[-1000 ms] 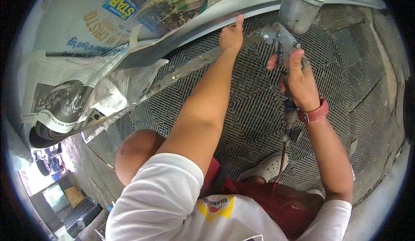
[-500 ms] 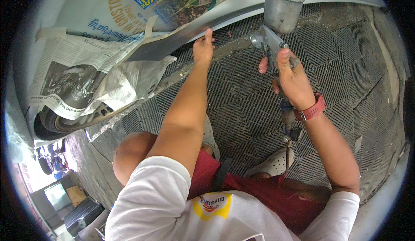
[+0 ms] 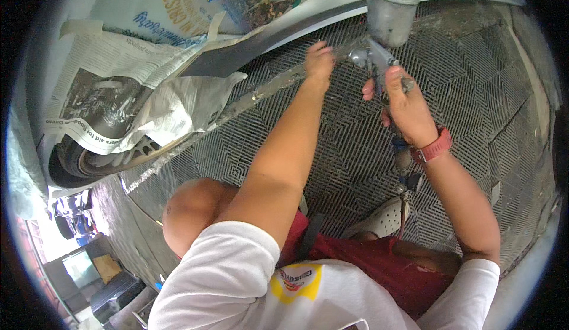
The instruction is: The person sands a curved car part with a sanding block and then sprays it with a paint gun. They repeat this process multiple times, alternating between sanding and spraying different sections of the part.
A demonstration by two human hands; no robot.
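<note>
My right hand (image 3: 409, 105) is wrapped round the grip of a metal spray gun (image 3: 379, 63), with a lidded silver paint cup (image 3: 391, 13) on top. Below the grip, a hose fitting (image 3: 404, 164) hangs down past my wrist. Just left of the gun's nozzle, my left hand (image 3: 320, 63) reaches forward, its fingers bent and smeared by motion. No object shows in it. Beyond both hands runs the pale lower edge of a car body panel (image 3: 332, 19); the left hand is nearest to it and looks apart from it.
Newspaper sheets (image 3: 98, 63) are taped over the car panel at the left, partly covering a wheel (image 3: 77, 161). Ridged dark matting (image 3: 474, 105) covers the floor. Near my leg is a pale perforated clog (image 3: 382, 218). Dark boxy equipment (image 3: 115, 294) stands at the lower left.
My left hand has moved right, away from the panel edge and closer to the spray gun. The spray gun and my right hand have shifted slightly right and down in the picture.
</note>
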